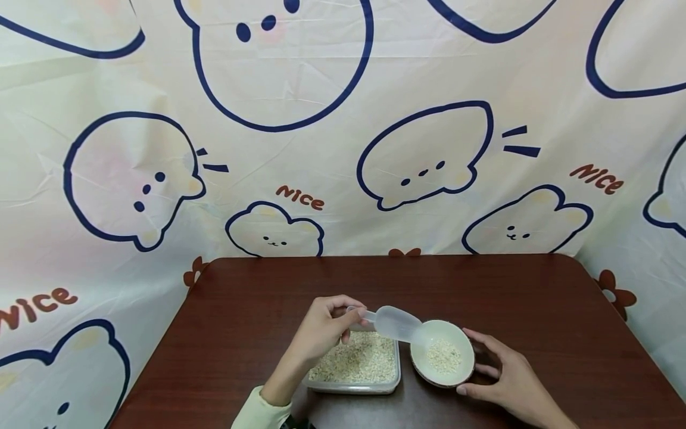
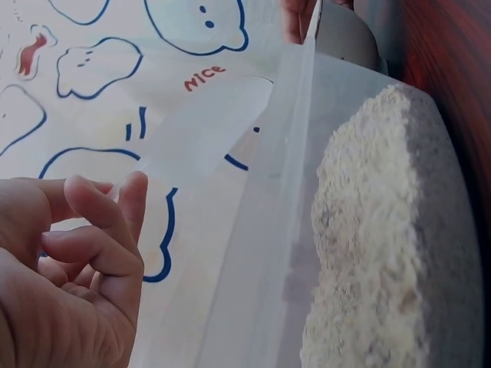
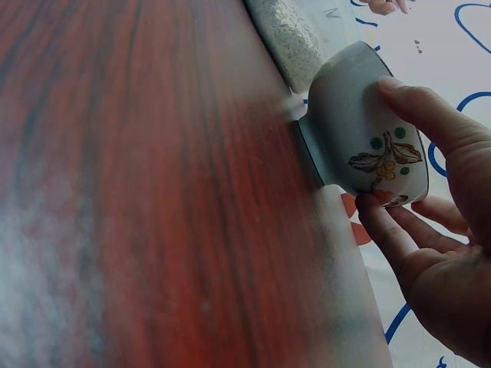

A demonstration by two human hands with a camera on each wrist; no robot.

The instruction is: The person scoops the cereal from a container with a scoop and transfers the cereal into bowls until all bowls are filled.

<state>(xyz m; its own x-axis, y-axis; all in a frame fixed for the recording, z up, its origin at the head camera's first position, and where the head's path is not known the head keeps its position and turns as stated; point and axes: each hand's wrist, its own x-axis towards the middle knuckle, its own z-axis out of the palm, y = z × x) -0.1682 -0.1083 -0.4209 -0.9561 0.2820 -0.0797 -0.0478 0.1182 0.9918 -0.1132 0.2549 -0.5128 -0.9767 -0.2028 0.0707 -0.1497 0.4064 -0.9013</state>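
Observation:
My left hand [image 1: 327, 328] pinches the thin handle of a translucent plastic scoop [image 1: 396, 323], its head reaching over the left rim of a small bowl [image 1: 436, 378]. In the left wrist view the scoop [image 2: 203, 134] looks empty and see-through. Pale flakes like oats [image 1: 443, 356] lie in the bottom of the bowl. On the bowl's right side, my right hand [image 1: 506, 375] holds it between thumb and fingers. The right wrist view shows the bowl [image 3: 345, 115] standing upright on the table, with a leaf-and-berry print on its outside.
A clear rectangular container [image 1: 354, 388] full of the same flakes [image 1: 356, 360] stands left of the bowl, under my left hand. Both sit near the front of a dark reddish-brown wooden table [image 1: 241, 333]. Behind it hangs a cartoon-printed cloth [image 1: 332, 161].

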